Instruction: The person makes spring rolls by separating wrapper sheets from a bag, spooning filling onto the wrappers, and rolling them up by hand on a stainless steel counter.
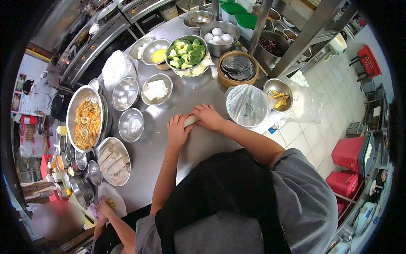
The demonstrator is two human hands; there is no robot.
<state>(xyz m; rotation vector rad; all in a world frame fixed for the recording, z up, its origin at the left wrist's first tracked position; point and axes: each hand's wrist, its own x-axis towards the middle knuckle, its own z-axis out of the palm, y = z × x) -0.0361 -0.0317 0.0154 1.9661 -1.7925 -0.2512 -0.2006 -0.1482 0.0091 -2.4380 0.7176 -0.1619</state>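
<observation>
On the steel table, a pale rolled spring roll lies between my two hands. My left hand presses on its left end with fingers curled over it. At the other end, my right hand is closed over the roll in the same way. A white plate of wrapped spring rolls stands to the left. Beyond it is a large bowl of shredded vegetable filling.
A co-worker's hands work over a wrapper at lower left. Across the table are bowls with tofu, broccoli and eggs. A bamboo steamer and a plastic-covered container stand right of my hands.
</observation>
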